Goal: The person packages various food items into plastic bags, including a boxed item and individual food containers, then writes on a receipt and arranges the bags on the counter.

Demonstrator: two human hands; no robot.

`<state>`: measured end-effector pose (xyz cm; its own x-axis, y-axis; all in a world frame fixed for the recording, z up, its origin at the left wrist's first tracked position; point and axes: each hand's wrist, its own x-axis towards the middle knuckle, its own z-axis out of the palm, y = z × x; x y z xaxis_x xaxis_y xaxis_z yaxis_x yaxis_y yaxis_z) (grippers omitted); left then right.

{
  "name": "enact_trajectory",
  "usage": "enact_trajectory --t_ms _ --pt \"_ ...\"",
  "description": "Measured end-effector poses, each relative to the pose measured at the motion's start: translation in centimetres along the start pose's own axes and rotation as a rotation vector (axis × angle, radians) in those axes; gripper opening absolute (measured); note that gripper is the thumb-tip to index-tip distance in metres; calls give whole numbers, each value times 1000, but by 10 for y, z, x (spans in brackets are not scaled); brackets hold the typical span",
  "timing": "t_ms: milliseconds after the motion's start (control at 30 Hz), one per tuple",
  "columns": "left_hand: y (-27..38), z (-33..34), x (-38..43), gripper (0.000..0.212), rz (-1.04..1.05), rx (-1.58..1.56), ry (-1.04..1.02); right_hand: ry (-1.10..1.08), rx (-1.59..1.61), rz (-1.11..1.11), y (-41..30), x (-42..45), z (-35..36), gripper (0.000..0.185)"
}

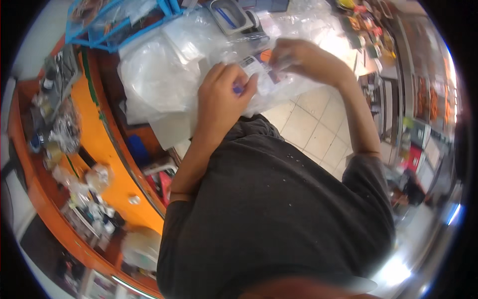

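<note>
My left hand (226,97) is curled, with a small purple thing showing between thumb and fingers; what it is cannot be told. My right hand (298,61), blurred, is bent downward with its fingers pinched on clear plastic film. Between the two hands lies a plastic packet (257,71) with a white printed label and orange and purple parts. Under and around them spread clear plastic bags (160,74), crumpled and shiny, over the counter.
A metal tray (229,17) with blue sticks stands beyond my hands, and a blue plastic basket (112,37) at the upper left. An orange counter (97,130) with bagged items runs along the left. Tiled floor (313,123) shows below my right forearm. Colourful packets (368,30) lie at the upper right.
</note>
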<state>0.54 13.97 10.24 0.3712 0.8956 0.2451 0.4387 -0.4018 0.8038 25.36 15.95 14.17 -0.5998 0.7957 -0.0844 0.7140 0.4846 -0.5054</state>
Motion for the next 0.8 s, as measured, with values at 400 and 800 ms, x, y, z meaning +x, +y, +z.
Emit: enact_trajectory --t_ms 400,800 --pt "70 47 -86 36 -387 -542 488 -486 257 -46 -12 -40 58 25" --pt "76 18 -60 45 -524 -105 571 46 568 312 52 -84 -20 66"
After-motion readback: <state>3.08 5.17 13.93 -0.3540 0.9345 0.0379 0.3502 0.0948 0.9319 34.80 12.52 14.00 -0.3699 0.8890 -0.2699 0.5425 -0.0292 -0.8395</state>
